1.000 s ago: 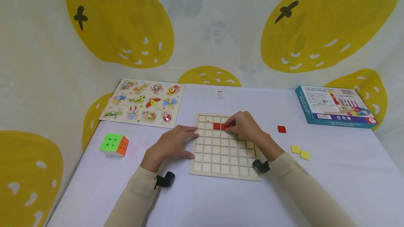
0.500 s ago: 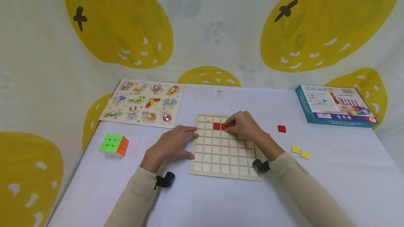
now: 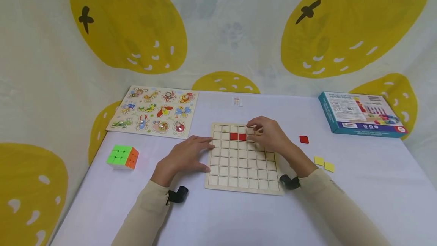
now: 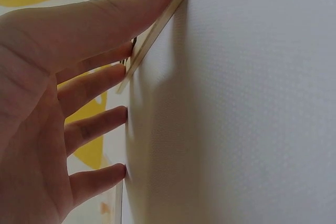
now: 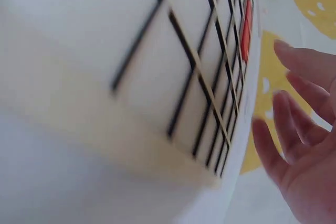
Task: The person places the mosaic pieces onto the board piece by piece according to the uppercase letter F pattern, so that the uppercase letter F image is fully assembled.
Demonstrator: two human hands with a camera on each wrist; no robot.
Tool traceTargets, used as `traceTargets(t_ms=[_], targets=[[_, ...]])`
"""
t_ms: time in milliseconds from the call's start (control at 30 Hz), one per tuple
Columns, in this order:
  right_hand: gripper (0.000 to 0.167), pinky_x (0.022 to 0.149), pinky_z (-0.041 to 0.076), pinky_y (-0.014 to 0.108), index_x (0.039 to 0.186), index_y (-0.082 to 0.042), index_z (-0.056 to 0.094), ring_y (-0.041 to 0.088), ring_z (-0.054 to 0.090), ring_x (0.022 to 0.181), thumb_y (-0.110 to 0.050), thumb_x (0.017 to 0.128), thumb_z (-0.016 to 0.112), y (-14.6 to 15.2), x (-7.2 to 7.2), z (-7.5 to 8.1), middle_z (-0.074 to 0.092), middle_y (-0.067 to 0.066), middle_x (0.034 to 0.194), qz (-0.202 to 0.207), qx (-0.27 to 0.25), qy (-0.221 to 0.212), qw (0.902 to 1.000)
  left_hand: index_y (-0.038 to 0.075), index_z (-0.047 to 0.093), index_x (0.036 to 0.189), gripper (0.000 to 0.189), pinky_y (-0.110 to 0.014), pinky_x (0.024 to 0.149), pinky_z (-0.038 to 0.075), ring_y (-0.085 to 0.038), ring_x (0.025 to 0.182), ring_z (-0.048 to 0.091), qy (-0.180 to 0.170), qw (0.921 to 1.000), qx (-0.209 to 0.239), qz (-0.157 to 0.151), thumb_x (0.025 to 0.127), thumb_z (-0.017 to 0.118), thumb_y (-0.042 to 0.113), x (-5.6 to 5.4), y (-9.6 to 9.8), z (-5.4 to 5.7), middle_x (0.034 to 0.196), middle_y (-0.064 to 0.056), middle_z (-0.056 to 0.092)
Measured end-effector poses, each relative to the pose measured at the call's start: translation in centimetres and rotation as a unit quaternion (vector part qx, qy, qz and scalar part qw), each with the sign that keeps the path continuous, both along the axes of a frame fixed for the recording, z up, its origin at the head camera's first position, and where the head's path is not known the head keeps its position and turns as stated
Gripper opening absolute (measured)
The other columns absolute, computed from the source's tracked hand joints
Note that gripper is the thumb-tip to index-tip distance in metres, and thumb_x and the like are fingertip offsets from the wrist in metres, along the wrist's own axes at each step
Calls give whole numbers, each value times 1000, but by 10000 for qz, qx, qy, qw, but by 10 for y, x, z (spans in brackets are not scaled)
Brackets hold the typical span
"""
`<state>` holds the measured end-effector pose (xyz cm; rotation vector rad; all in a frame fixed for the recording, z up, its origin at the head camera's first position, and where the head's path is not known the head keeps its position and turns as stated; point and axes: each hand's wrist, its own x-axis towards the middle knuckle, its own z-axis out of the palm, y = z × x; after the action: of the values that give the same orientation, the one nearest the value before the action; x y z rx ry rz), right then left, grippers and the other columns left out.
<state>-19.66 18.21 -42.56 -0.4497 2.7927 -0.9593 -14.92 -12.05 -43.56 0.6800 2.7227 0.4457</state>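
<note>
A pale wooden grid board lies on the table. Two red square tiles sit side by side in its second row from the back, a left tile and a right tile. My left hand rests at the board's left edge, with its thumb on the rim and the other fingers spread. Just right of the tiles, my right hand hovers over the board. Its fingers are loosely bent and apart, holding nothing.
A loose red tile and two yellow tiles lie right of the board. A green-and-orange puzzle cube and an insect peg puzzle are at left. A teal toy box and a small printed card stand toward the back.
My right hand has let go of the right red tile and drawn back a little to the right, its fingers parting. The left hand has stayed in place.
</note>
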Motion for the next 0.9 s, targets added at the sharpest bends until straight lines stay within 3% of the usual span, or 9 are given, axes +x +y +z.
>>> traceTargets(t_ms=[133, 300, 500, 700, 900], targets=[[51, 100, 53, 52, 134, -11, 65, 33, 60, 121, -23, 88, 81, 18, -1, 7, 62, 12, 140, -366, 244, -22, 9990, 26, 62, 141, 74, -49, 112, 48, -22, 148, 42, -16, 10000, -25, 32, 74, 89, 45, 1, -1, 0, 162, 9, 44], [58, 107, 48, 58, 140, -10, 59, 39, 52, 130, -24, 88, 80, 50, 1, 13, 59, 17, 144, -600, 418, -138, 9972, 26, 62, 141, 74, -49, 112, 48, -21, 148, 42, -5, 10000, 23, -7, 75, 89, 44, 1, -1, 0, 162, 9, 45], [72, 109, 46, 61, 150, -9, 43, 41, 46, 135, -25, 89, 78, 88, 6, 16, 56, 19, 146, -867, 359, -356, 9950, 27, 62, 141, 74, -48, 113, 47, -21, 149, 42, 12, 10000, -24, -39, 75, 88, 46, 1, 0, 0, 162, 10, 45], [93, 104, 52, 61, 160, -15, 19, 45, 43, 140, -32, 90, 78, 121, 12, 14, 52, 20, 151, -1224, 198, -816, 9889, 26, 62, 141, 74, -48, 112, 47, -21, 148, 43, 10, 10000, -7, -29, 74, 88, 46, 0, -1, -2, 161, 9, 45], [98, 108, 45, 66, 161, -12, 15, 48, 41, 141, -32, 90, 78, 146, 19, 5, 51, 23, 151, -1398, 157, -1084, 9841, 26, 62, 141, 74, -49, 113, 47, -21, 148, 43, 38, 10000, 25, -70, 75, 88, 46, 0, -1, -2, 161, 10, 45]])
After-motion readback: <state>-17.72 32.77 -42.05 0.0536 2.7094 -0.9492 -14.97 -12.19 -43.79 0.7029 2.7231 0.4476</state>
